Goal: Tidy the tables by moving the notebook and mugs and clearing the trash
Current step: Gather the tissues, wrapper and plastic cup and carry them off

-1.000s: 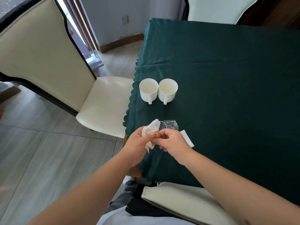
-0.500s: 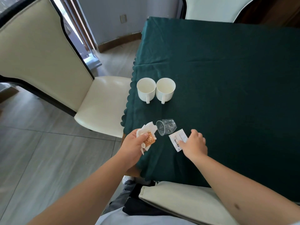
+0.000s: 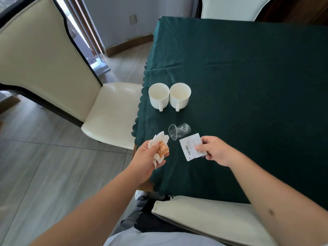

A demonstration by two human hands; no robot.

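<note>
Two white mugs (image 3: 158, 95) (image 3: 180, 95) stand side by side near the left edge of the green-clothed table (image 3: 248, 86), handles toward me. A clear plastic cup (image 3: 179, 130) lies on its side in front of them. My left hand (image 3: 147, 160) grips a crumpled white tissue (image 3: 160, 138) together with an orange snack wrapper (image 3: 163, 149), just off the table's corner. My right hand (image 3: 215, 150) pinches a white printed paper slip (image 3: 189, 146), lifted slightly above the cloth. No notebook is in view.
A cream chair (image 3: 110, 110) stands to the left of the table. Another cream chair (image 3: 204, 215) sits against the near edge, below my arms. A third chair back (image 3: 232, 7) shows at the far side. Grey tiles cover the floor (image 3: 44, 166).
My hands came apart; the left kept the tissue and wrapper. The right hand moved right to the paper slip and has now picked it up off the cloth.
</note>
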